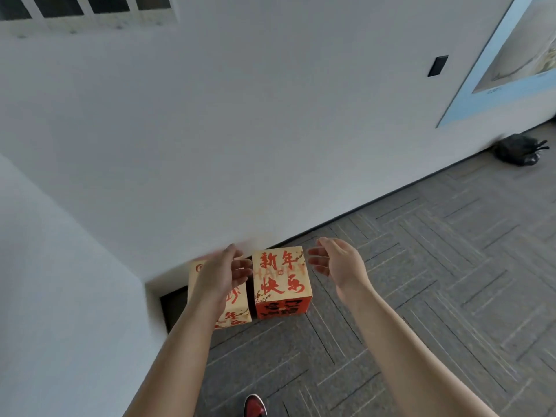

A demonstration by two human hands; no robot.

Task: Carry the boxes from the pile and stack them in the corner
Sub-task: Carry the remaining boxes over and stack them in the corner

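Two cream boxes with red Chinese lettering stand side by side on the carpet in the corner where two white walls meet. The right box point(281, 281) has a red front face and is fully in sight. The left box point(237, 308) is partly hidden behind my left forearm. My left hand point(224, 270) hovers above the left box with relaxed fingers, holding nothing. My right hand point(337, 261) hangs just right of the right box, palm facing it, fingers loosely spread, not touching it.
Grey patterned carpet point(421, 296) stretches to the right and toward me. A black bag point(519, 149) lies by the wall at far right, under a framed picture point(511, 55). My red shoe point(255, 406) shows at the bottom edge.
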